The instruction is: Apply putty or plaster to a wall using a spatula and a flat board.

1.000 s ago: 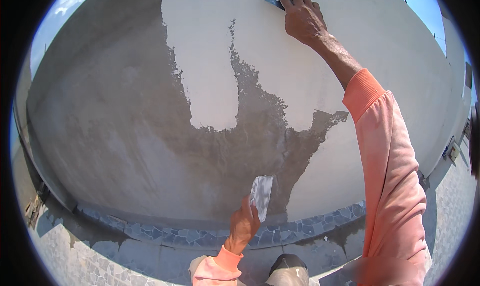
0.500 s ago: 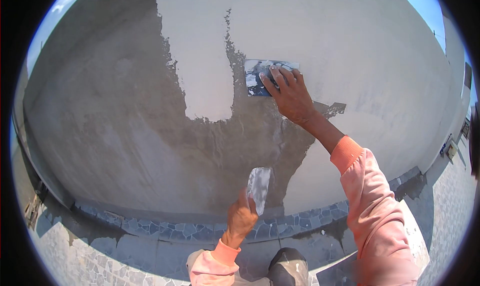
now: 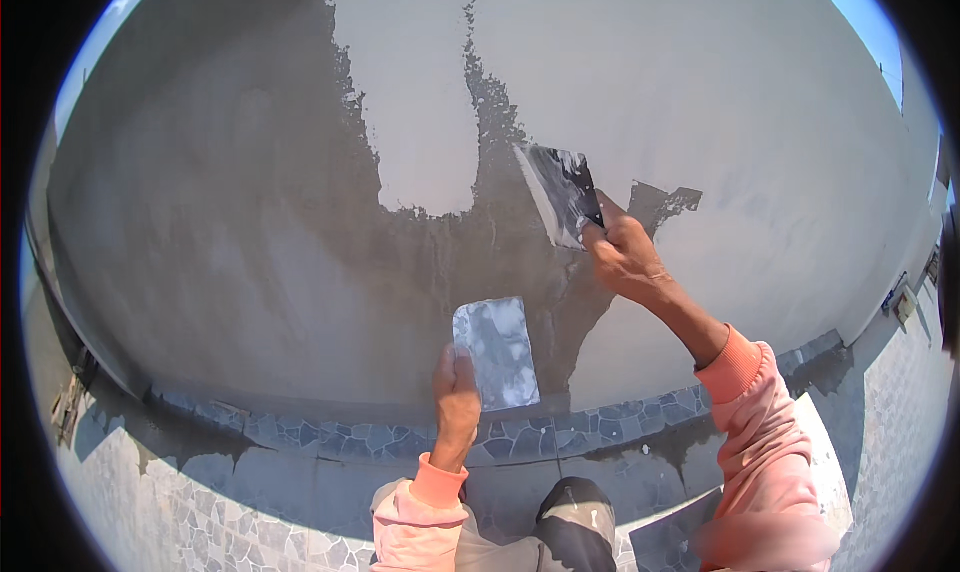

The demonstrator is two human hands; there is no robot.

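My right hand (image 3: 625, 257) grips the edge of a dark rectangular putty blade (image 3: 570, 194). White filler smears its face and lies thickest along its left edge. The blade is tilted in front of the wall; whether it touches cannot be made out. Lower down, my left hand (image 3: 457, 392) has its fingers on the left side of a second putty blade (image 3: 497, 357), its broad face smeared white and grey. Behind both, the wall (image 3: 260, 272) is bare grey at left and low centre. A smooth pale filler coat (image 3: 760, 162) covers its right side and a central strip, with ragged borders.
A stone-patterned ledge (image 3: 350, 440) runs along the wall's foot. Paving (image 3: 230, 522) with similar stone pieces spreads below, partly sunlit. My knee (image 3: 575, 532) shows at the bottom centre, and a pale board-like thing (image 3: 825, 462) lies beside my right sleeve. A small box (image 3: 904, 305) stands far right.
My right hand has moved down and right, and its blade has turned from nearly flat against the wall to tilted. My left hand has risen slightly leftward, turning its blade's broad face into view.
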